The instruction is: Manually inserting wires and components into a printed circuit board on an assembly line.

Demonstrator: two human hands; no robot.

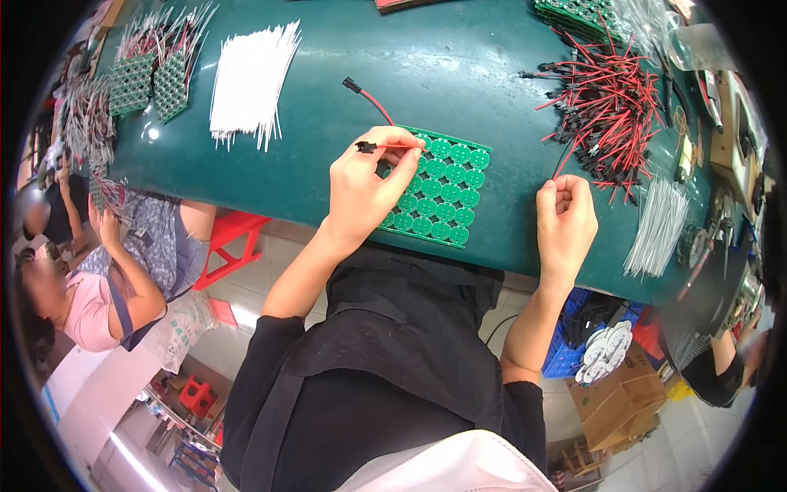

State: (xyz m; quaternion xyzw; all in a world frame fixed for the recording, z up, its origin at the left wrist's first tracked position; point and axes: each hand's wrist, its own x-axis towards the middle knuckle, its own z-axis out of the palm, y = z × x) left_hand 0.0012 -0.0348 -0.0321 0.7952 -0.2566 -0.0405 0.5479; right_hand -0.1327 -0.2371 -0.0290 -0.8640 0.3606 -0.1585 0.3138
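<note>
A green panel of several round circuit boards lies on the table in front of me. Over its upper left part is my left hand, thumb and forefinger pinched on a red connector wire with a black plug by the knuckles. Another red wire with a black plug lies at the panel's top edge, its lower end hidden behind the hand. To the right of the panel, my right hand is closed on a thin red-and-black connector wire, beside the big pile of such wires.
White strips lie in a bundle at the far left, near wired boards. Grey wires are bundled at the right edge, near tools. More green panels are stacked at the back right. A co-worker sits at the left.
</note>
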